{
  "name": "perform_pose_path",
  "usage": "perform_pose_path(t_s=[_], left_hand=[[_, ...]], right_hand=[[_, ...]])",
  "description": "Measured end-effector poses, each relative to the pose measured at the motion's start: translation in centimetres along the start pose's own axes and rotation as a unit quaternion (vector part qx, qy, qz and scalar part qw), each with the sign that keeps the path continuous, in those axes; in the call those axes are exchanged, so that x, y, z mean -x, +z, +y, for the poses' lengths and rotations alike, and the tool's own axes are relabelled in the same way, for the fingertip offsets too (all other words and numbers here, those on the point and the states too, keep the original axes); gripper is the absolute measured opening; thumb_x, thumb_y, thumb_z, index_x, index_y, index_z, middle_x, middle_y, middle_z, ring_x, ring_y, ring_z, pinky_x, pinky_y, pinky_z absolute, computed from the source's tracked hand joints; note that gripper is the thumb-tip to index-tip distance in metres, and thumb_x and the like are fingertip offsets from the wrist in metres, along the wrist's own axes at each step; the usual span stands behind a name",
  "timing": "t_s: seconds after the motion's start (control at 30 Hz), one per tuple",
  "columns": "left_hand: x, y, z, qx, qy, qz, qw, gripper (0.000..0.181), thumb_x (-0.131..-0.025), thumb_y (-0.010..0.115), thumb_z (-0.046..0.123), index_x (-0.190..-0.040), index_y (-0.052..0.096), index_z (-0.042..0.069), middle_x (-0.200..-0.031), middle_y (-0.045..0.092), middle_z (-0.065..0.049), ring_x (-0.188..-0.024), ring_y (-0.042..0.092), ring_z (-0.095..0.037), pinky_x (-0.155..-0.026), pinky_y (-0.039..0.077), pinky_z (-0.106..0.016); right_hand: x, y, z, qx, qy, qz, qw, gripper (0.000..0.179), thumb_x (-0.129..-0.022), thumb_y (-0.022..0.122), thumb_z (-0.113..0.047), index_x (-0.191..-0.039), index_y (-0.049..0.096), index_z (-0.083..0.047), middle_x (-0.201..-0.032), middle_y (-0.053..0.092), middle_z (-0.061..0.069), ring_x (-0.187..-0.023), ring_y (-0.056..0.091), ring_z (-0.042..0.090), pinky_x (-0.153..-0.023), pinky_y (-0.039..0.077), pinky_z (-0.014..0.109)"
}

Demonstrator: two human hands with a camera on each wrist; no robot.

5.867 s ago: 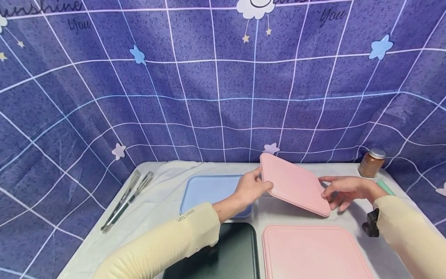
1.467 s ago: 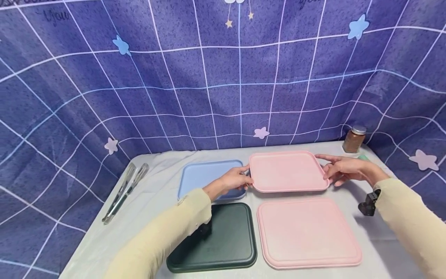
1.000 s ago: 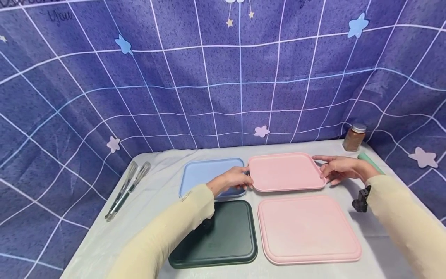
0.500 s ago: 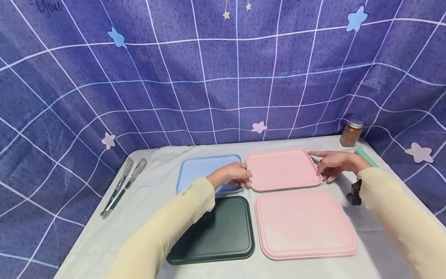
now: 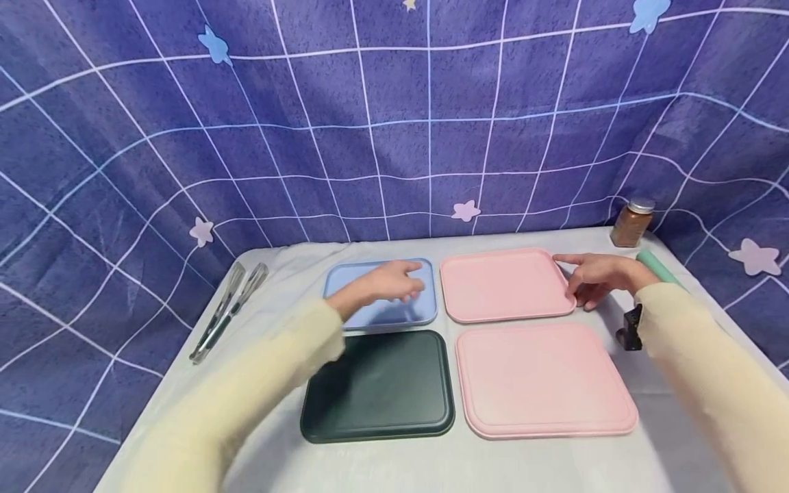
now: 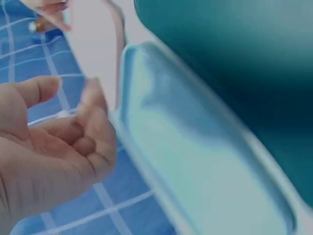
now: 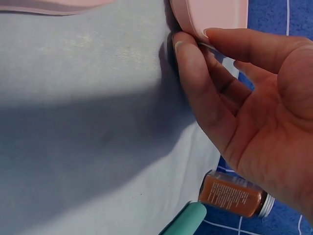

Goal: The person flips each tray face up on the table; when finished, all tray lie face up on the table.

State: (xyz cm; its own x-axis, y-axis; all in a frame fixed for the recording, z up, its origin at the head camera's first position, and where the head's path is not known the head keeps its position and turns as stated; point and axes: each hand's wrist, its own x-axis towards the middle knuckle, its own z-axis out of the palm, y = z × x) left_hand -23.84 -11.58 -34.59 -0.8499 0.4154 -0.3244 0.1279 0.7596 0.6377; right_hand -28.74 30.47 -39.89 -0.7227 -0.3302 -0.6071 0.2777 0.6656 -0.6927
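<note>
My right hand (image 5: 599, 277) is at the right edge of the far pink tray (image 5: 507, 284). In the right wrist view, that hand's thumb and fingers pinch the rounded rim of the pink tray (image 7: 220, 14). The left hand (image 5: 394, 282) hovers over the blue tray (image 5: 394, 311), its fingers loosely curled around nothing. In the left wrist view, the left hand (image 6: 73, 147) is beside the blue tray (image 6: 195, 156), with bare fingertips. Nearer to me lie a dark green tray (image 5: 385, 390) and a second pink tray (image 5: 545, 383), both flat on the cloth.
Metal tongs (image 5: 231, 311) lie at the left of the white cloth (image 5: 271, 438). A jar with brown contents (image 5: 631, 222) and a silver lid stands at the back right, near a green cylindrical item (image 5: 656, 266). A purple grid-patterned curtain (image 5: 394, 150) hangs behind the table.
The far pink tray, earlier held tilted, was lowered flat beside the blue tray. My left hand has let go of its left edge and moved left; the right hand stays at its edge.
</note>
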Motion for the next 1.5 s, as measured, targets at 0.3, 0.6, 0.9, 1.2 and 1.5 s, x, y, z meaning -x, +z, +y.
perform_pose_path(t_s=[0.3,0.6,0.9,1.2,1.5], left_hand=[[11.9,-4.2,-6.3,-0.089,-0.006,0.057,0.9944,0.061,-0.100,0.057,0.033,-0.152,0.042,0.005,-0.125,0.068,-0.017,-0.112,0.065,-0.028,-0.094,0.052,-0.044],[17.2,-3.0,-10.9,0.044,-0.072,-0.026,0.9961,0.074,-0.100,0.058,0.032,-0.155,0.026,-0.005,-0.092,0.068,-0.011,-0.084,0.061,-0.019,-0.069,0.050,-0.032],[17.3,-0.7,-12.6,0.066,-0.094,-0.086,0.9897,0.083,-0.100,0.058,0.034,-0.157,0.014,-0.007,-0.090,0.070,-0.010,-0.077,0.062,-0.021,-0.065,0.051,-0.033],[17.6,0.7,-13.5,0.112,-0.107,-0.118,0.9808,0.089,-0.101,0.059,0.034,-0.158,0.004,-0.007,-0.085,0.069,-0.010,-0.075,0.063,-0.020,-0.068,0.055,-0.035],[17.6,1.0,-14.5,0.131,-0.086,-0.125,0.9797,0.091,-0.101,0.059,0.033,-0.157,0.000,-0.009,-0.084,0.067,-0.010,-0.074,0.063,-0.019,-0.068,0.055,-0.033]], right_hand=[[1.5,0.9,-1.2,0.136,-0.015,0.059,0.9889,0.107,-0.081,0.071,-0.017,-0.159,0.000,-0.002,-0.080,0.059,0.005,-0.065,0.055,0.015,-0.058,0.054,0.034],[5.3,4.3,-6.3,0.257,-0.073,0.116,0.9566,0.080,-0.094,0.058,-0.026,-0.156,0.016,0.003,-0.108,0.063,0.029,-0.068,0.066,0.026,-0.050,0.055,0.037],[6.2,10.9,-9.4,0.151,-0.126,-0.022,0.9803,0.077,-0.095,0.062,-0.024,-0.158,0.022,-0.006,-0.110,0.062,0.019,-0.074,0.067,0.025,-0.057,0.059,0.041],[5.3,19.0,-10.6,-0.049,-0.057,-0.123,0.9896,0.095,-0.091,0.068,-0.023,-0.162,0.006,-0.016,-0.105,0.069,0.023,-0.077,0.073,0.033,-0.065,0.060,0.051],[4.2,22.8,-12.0,-0.042,-0.010,-0.116,0.9923,0.092,-0.092,0.067,-0.023,-0.159,0.005,-0.012,-0.102,0.066,0.028,-0.060,0.072,0.031,-0.056,0.059,0.047]])
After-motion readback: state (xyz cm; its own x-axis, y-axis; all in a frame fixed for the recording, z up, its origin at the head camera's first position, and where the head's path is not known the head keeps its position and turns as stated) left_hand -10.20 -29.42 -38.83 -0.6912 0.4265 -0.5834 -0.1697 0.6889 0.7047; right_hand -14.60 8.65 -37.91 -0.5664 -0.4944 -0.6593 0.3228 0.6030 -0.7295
